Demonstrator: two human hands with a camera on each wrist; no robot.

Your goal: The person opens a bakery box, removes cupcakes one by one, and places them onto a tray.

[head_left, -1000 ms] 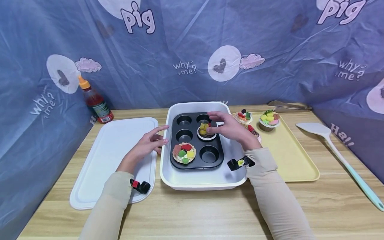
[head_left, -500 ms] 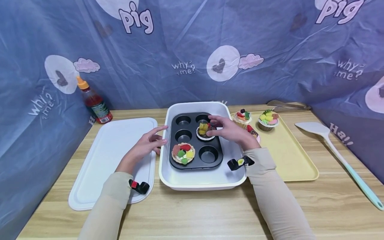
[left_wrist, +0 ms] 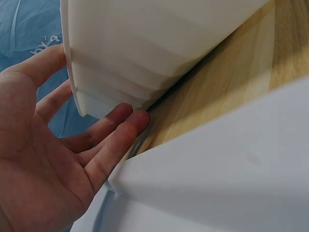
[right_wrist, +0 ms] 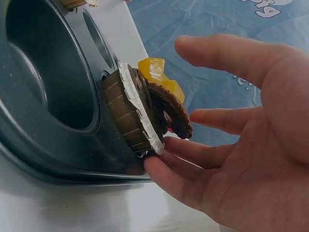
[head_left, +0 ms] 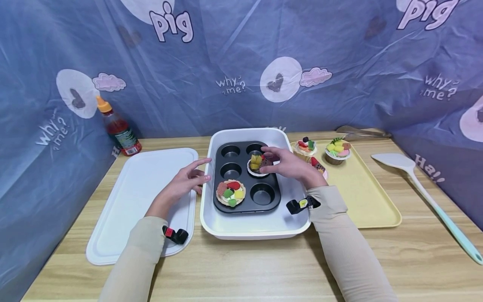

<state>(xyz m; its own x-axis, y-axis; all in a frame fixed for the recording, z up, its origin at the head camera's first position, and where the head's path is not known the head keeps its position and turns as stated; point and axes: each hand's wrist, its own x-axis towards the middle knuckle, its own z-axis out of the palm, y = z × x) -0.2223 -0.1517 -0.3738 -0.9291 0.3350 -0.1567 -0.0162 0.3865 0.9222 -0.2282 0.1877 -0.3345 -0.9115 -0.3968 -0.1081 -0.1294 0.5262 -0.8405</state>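
My right hand (head_left: 288,165) hovers around a chocolate cupcake (head_left: 255,164) topped with yellow cubes. In the right wrist view, the cupcake (right_wrist: 128,111) sits tilted in a cup of the dark muffin pan (head_left: 274,184); the thumb stands apart from it, and the lower fingertips are right at its white frilled rim. A fruit tart (head_left: 229,193) lies in the pan's near left cup. The pan rests inside a white bin (head_left: 256,228). My left hand (head_left: 185,180) is at the bin's left rim, fingers extended, with fingertips close along its outer wall in the left wrist view.
To the left lies a white lid-like tray (head_left: 139,201), with a sauce bottle (head_left: 122,132) behind it. On the right a yellow tray (head_left: 362,201) bears cupcakes (head_left: 337,152) and other pastries. A spatula (head_left: 426,193) lies beyond it, and metal utensils (head_left: 364,132) lie at the back.
My right fingers have shifted slightly around the cupcake, showing more of its chocolate topping. The left hand stays at the bin's rim.
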